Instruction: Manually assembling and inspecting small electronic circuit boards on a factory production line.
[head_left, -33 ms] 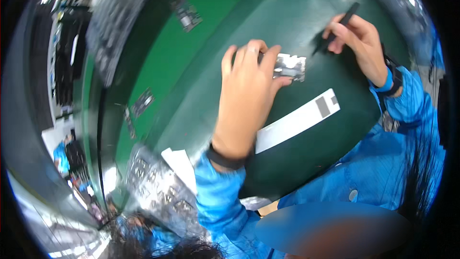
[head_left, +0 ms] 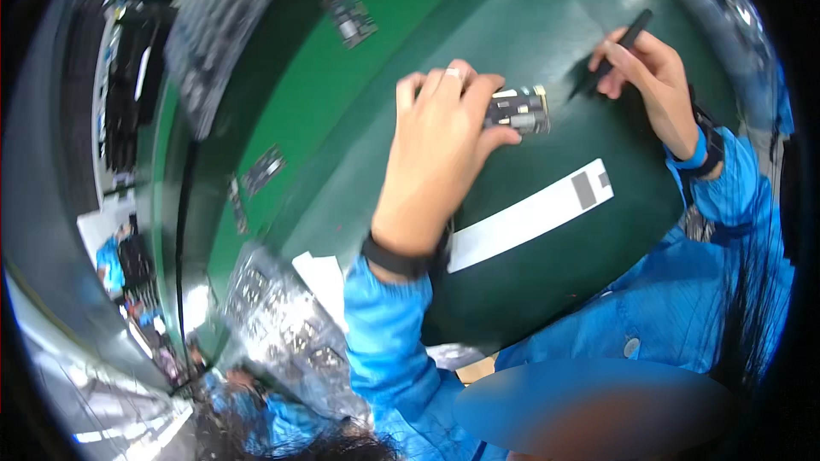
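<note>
My left hand (head_left: pixel 440 141) pinches a small circuit board (head_left: pixel 523 111) between thumb and fingers. Dark components and a pale right edge show on the board, while its left part is hidden by the fingers. To the right, my right hand (head_left: pixel 647 72) holds a slim black pen-like tool (head_left: pixel 634 31), its pointed end toward the board but apart from it. Motion blurs that tip, so its exact kind is hard to make out. Below both hands lies a long white strip (head_left: pixel 534 218) with grey patches near its right end.
On the bright green strip (head_left: pixel 295 102) at left lie further circuit boards, one board (head_left: pixel 348 15) at the top and another board (head_left: pixel 263 169) lower down. Clear plastic trays (head_left: pixel 286 316) with parts stand at lower left, beside a white paper piece (head_left: pixel 323 282). A dark green mat (head_left: pixel 530 290) covers the worktop.
The board in my left hand has tilted: glare has left its face and dark components show now. My right hand and tool sit slightly further right. The whole view has shifted a little.
</note>
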### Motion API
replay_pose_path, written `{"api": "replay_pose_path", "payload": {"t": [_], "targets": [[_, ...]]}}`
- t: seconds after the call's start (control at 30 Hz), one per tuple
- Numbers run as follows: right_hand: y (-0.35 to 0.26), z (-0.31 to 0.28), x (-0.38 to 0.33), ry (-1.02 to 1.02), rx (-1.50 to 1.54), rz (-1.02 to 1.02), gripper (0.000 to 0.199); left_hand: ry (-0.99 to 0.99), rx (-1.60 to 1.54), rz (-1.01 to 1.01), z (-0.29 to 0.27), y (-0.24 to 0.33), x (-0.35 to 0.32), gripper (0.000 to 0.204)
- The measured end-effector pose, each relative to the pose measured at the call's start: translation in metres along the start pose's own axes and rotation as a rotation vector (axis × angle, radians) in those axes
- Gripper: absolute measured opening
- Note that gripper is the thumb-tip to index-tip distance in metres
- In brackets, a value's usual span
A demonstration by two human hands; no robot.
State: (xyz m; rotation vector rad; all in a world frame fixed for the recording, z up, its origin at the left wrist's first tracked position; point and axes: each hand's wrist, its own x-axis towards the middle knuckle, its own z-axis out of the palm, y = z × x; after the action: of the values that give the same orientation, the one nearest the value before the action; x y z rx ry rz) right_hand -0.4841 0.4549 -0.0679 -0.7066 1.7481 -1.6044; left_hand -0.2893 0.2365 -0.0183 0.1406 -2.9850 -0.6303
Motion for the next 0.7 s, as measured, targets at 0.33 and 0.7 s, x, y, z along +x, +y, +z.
{"api": "replay_pose_path", "payload": {"t": [0.33, 0.7], "targets": [[-0.102, 0.079, 0.022, -0.119, -0.01, -0.032, 0.025, 0.146, 0.278, -0.434, -0.12, -0.21, -0.086, 0.082], [-0.042, 0.008, -0.017, -0.684, -0.08, -0.057, 0.019, 0.269, -0.13, -0.598, -0.121, -0.173, -0.126, 0.016]]}}
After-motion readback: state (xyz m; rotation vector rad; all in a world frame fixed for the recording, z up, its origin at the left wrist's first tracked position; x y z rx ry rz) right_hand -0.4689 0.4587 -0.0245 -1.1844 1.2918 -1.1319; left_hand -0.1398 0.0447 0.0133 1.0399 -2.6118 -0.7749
